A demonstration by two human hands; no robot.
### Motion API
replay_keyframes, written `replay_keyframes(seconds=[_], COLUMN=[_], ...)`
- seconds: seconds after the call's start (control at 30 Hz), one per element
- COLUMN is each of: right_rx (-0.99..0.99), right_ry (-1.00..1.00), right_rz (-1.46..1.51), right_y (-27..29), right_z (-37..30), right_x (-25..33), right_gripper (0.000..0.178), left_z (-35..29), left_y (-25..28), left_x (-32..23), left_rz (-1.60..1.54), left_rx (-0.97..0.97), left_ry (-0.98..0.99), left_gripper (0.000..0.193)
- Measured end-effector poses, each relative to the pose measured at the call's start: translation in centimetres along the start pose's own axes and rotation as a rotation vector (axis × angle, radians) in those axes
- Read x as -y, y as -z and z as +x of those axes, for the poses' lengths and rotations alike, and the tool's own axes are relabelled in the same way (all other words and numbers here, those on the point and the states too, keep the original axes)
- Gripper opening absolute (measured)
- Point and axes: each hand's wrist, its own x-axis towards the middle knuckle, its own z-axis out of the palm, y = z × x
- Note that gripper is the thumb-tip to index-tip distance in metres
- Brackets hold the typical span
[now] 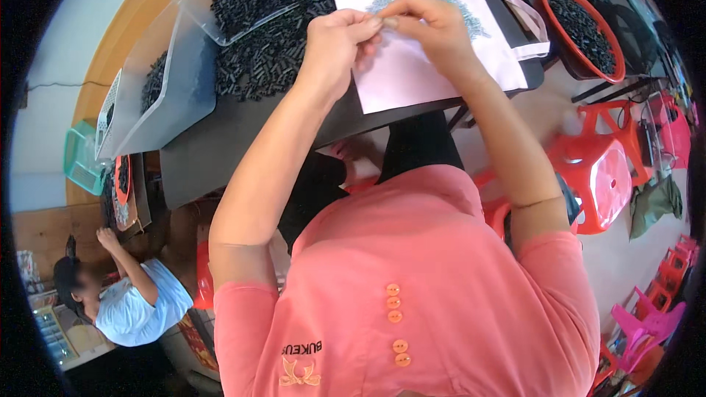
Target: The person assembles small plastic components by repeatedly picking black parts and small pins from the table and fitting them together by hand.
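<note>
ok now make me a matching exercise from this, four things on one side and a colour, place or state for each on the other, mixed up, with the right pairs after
Column one
1. cloth bag
2. round tub
3. basket
4. left hand

Column two
a. green, at the far left of the picture
b. fingertips brought close to those of the right hand
c. pale pink, on the dark table
d. red, filled with small black pieces

Right pairs: 1-c, 2-d, 3-a, 4-b
</note>
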Motion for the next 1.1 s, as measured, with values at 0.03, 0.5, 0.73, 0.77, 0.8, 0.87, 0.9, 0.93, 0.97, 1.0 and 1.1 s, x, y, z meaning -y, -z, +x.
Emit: replay_keyframes(seconds=[0.03,0.5,0.73,0.77,0.8,0.87,0.9,0.93,0.97,1.0,1.1], right_rx=[-0.04,-0.162,-0.068,-0.061,-0.053,-0.048,-0.046,-0.042,-0.025,-0.007,0.171], right_ry=[-0.02,0.0,0.188,0.186,0.184,0.192,0.202,0.205,0.18,0.155,0.136], right_rz=[0.029,-0.111,-0.406,-0.422,-0.438,-0.45,-0.459,-0.462,-0.445,-0.428,-0.38], right_y=[0.2,0.1,-0.7,-0.9,-0.9,-0.8,-0.8,-0.8,-0.9,-1.0,-1.5], right_z=[0.1,-0.1,-0.4,-0.4,-0.3,-0.4,-0.4,-0.3,-0.3,-0.3,-0.2], right_x=[0.1,-1.1,-0.6,-0.4,-0.3,-0.3,-0.2,-0.1,0.2,0.5,2.4], right_gripper=[0.011,0.012,0.009,0.008,0.008,0.008,0.008,0.008,0.008,0.008,0.006], left_z=[0.2,-3.0,-2.5,-2.5,-2.4,-2.7,-2.9,-3.1,-3.4,-3.8,-5.6], left_y=[-0.2,6.2,6.3,6.3,6.4,6.2,6.1,6.1,6.1,6.0,5.2], left_x=[-0.4,-0.5,2.6,2.8,2.9,3.2,3.2,3.2,3.1,3.1,2.5], left_rz=[0.084,1.256,1.562,1.577,1.575,1.551,1.546,1.446,1.344,1.34,0.378], left_rx=[-0.044,-0.188,-0.134,-0.14,-0.142,-0.17,-0.171,-0.204,-0.236,-0.242,-0.178], left_ry=[-0.052,-0.693,-0.762,-0.779,-0.781,-0.759,-0.759,-0.804,-0.848,-0.85,-0.179], left_gripper=[0.014,0.006,0.011,0.009,0.009,0.009,0.009,0.009,0.008,0.008,0.007])
